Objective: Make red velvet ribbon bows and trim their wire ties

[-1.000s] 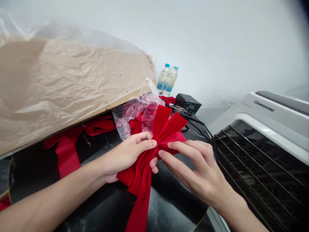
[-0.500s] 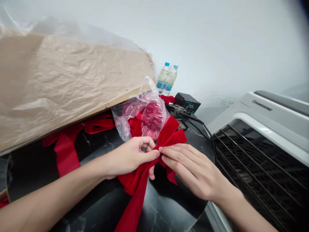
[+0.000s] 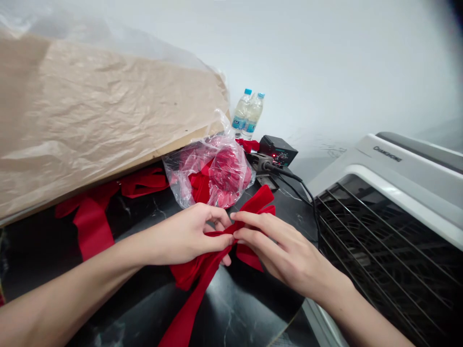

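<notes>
A red velvet ribbon bow (image 3: 256, 205) lies low over the black marbled tabletop (image 3: 246, 313), its long tail (image 3: 184, 318) running toward me. My left hand (image 3: 188, 236) pinches the bow's gathered middle between thumb and fingers. My right hand (image 3: 285, 250) meets it from the right, its fingertips pressed on the same gathered spot. Part of the bow is hidden under both hands.
A clear plastic bag with red pieces inside (image 3: 213, 173) sits just behind the hands. More red ribbon (image 3: 90, 221) lies at left under a large plastic-wrapped brown board (image 3: 101, 115). Two water bottles (image 3: 248, 113), a black control box (image 3: 278, 150) with cables, and a white grilled appliance (image 3: 394, 217) stand at right.
The bow has come down from an upright spread to lying low near the tabletop. Both hands have closed in tighter on its middle, and the view has shifted slightly.
</notes>
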The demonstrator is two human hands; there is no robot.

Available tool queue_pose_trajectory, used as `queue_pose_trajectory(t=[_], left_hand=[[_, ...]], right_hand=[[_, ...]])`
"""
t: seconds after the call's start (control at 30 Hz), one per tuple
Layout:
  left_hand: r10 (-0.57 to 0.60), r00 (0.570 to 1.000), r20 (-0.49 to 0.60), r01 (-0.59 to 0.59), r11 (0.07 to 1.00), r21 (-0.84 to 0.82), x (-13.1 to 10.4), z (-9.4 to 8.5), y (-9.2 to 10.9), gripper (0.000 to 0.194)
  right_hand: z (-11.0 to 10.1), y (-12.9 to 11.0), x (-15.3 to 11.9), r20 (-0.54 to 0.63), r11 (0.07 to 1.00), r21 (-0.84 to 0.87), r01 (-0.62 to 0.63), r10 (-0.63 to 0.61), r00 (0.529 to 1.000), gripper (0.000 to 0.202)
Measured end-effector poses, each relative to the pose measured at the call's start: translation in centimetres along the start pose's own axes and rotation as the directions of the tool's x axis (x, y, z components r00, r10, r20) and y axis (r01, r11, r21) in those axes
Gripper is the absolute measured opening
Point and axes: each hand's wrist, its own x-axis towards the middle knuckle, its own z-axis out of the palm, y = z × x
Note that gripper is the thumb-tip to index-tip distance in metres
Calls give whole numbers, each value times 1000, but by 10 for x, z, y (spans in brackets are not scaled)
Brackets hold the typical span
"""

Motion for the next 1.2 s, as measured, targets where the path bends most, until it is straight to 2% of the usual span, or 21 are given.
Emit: queue_pose_trajectory(t=[0.17,0.37,0.53,0.6,0.67,0.73,0.8,0.9,1.03,1.2], left_hand=[[48,999,1,-47,974,223,-5,-3,4,12],[107,989,-99,-56,904,424,-7,1,7,23],[27,996,-89,1,954,299,-3,1,5,22],[26,994,-105,-1,972,236,-3,1,5,23],[47,986,-160,-14,980,201,-4,2,8,20],[75,973,-217,-32,981,192,-4,3,10,17],[109,960,-258,-59,979,193,-3,5,11,14],[155,947,-280,-94,971,219,-2,7,9,16],[205,933,-295,-119,952,283,-2,8,7,19],[210,918,-336,-100,944,316,-4,10,10,22]], right_hand=[[-3,-4,7,63,998,61,-29,25,998,13],[-2,-2,13,117,942,234,-240,218,969,2],[-12,4,21,192,796,463,-390,340,921,10],[-18,2,19,172,755,490,-436,406,897,14],[-21,-4,14,78,779,432,-454,470,879,15],[-16,-13,6,-39,843,312,-438,472,881,12],[-5,-22,0,-138,892,175,-416,441,887,16],[14,-33,-5,-253,900,45,-433,430,867,15],[25,-39,-2,-296,879,-6,-477,454,841,8],[26,-40,1,-237,828,-23,-561,540,807,2]])
